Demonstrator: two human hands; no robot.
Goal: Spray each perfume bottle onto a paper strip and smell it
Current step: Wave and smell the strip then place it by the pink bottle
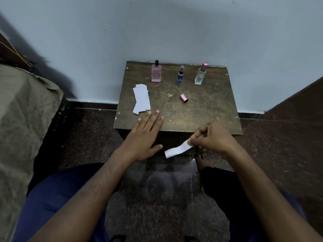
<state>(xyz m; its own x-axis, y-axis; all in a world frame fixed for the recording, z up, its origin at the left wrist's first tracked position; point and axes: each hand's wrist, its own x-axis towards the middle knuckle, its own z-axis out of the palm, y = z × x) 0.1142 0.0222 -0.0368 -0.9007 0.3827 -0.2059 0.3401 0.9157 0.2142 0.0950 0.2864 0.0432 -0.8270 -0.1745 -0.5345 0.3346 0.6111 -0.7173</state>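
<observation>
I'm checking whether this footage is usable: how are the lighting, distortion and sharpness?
Head view: dim, bluish light, with a broad soft shadow on the wall upper left; wide-angle bending curves the table edges and frame borders; the bottles are sharp enough to tell apart, while the paper strip pinched in the right hand looks slightly soft.

A single wide-angle view looks from the person's head forward and steeply down, over both forearms and the lap. It faces a pale wall (174,28), with a small wooden table (201,109) against it at mid-frame, close in front of the knees. The frame's edges curve.
</observation>
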